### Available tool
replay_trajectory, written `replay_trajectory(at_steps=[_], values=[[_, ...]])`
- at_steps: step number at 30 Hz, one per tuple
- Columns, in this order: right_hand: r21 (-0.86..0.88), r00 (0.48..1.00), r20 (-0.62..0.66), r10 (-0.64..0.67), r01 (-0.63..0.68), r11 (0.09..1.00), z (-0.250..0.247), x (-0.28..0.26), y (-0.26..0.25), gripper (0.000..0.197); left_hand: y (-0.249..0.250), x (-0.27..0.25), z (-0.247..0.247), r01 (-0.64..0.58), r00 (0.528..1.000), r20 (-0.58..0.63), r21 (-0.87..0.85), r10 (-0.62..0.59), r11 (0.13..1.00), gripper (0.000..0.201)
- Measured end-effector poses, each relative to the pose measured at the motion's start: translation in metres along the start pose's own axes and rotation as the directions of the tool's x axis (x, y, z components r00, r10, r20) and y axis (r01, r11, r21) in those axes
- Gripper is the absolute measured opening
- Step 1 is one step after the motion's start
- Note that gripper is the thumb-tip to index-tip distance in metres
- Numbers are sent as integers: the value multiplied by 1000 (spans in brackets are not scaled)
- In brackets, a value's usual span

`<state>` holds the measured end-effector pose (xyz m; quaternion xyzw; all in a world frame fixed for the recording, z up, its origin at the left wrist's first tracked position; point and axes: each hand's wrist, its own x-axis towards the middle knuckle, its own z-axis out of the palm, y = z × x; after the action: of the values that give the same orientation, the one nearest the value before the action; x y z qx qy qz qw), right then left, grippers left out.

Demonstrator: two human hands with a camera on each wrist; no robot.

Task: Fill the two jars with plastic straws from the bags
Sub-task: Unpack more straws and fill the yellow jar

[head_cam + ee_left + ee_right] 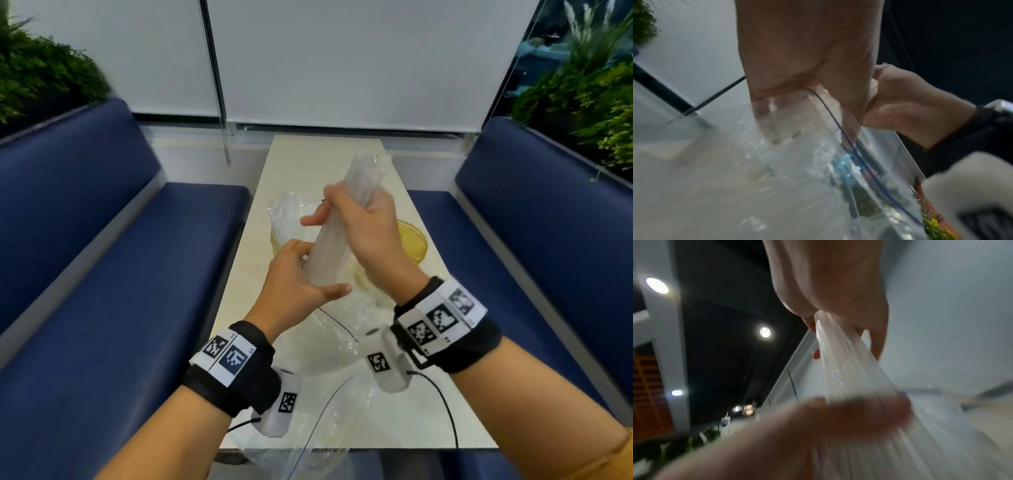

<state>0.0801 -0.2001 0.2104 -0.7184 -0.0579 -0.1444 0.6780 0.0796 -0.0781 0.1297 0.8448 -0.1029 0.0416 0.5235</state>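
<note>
Above the middle of the cream table (pixel 346 150), a single thick bundle of clear straws (pixel 356 192) is held slanting, its top end tipped away from the person. Right hand (pixel 368 226) grasps the bundle near its middle, fingers and thumb wrapped round it; the right wrist view shows the straws fanning out from under that clenched grip. Left hand (pixel 291 277) grips the lower end of the bundle, fingers curled round it and thumb stretched out beneath. From the left wrist view, the fingers also press on clear bag film with a thin blue line.

Behind the bundle, on the table, stand two yellowish glass jars: one jar (pixel 279 240) to the left, with loose clear straws standing in it, and one jar (pixel 412 240) to the right, partly hidden by the right hand. Crumpled clear bags (pixel 329 346) lie on the near part of the table, below the wrists; how many there are cannot be told. Two blue benches (pixel 102 240) flank the table.
</note>
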Motion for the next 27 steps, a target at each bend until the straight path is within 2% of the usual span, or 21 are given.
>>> replay_trajectory(at_steps=[3, 6, 9, 11, 13, 16, 19, 22, 24, 27], values=[[116, 993, -19, -112, 114, 987, -22, 14, -38, 24, 0, 0, 0, 0, 999, 40, 11, 0, 1000, 68], [194, 956, -115, -270, 288, 938, -54, 36, -69, 21, -1, 3, 2, -17, 999, 49, -16, 18, 1000, 71], [37, 856, -236, -460, 481, 876, -86, 62, -74, 17, -2, 6, 5, -45, 998, 49, 56, 42, 997, 70], [-103, 813, -282, -510, 503, 858, -99, 80, -53, 22, -1, 8, 5, -44, 998, 49, 66, 41, 997, 72], [-155, 844, -298, -447, 419, 895, -108, 97, -17, 26, 1, 7, 6, -39, 998, 58, 63, 35, 997, 73], [-208, 914, -304, -269, 212, 955, -112, 115, 40, 23, 1, 6, 7, -41, 997, 62, 75, 36, 996, 74], [-257, 949, -284, -136, 61, 965, -111, 121, 83, 32, 1, 7, 8, -36, 998, 63, 79, 31, 996, 73], [-380, 965, -260, -28, -75, 922, -109, 123, 111, 36, 0, 7, 6, -41, 997, 68, 81, 35, 996, 71], [-515, 966, -254, 53, -181, 838, -110, 122, 122, 42, -1, 6, 4, -40, 997, 62, 63, 36, 997, 70], [-542, 955, -271, 124, -257, 800, -119, 119, 137, 57, -4, 6, 2, -39, 998, 42, 38, 37, 999, 69]])
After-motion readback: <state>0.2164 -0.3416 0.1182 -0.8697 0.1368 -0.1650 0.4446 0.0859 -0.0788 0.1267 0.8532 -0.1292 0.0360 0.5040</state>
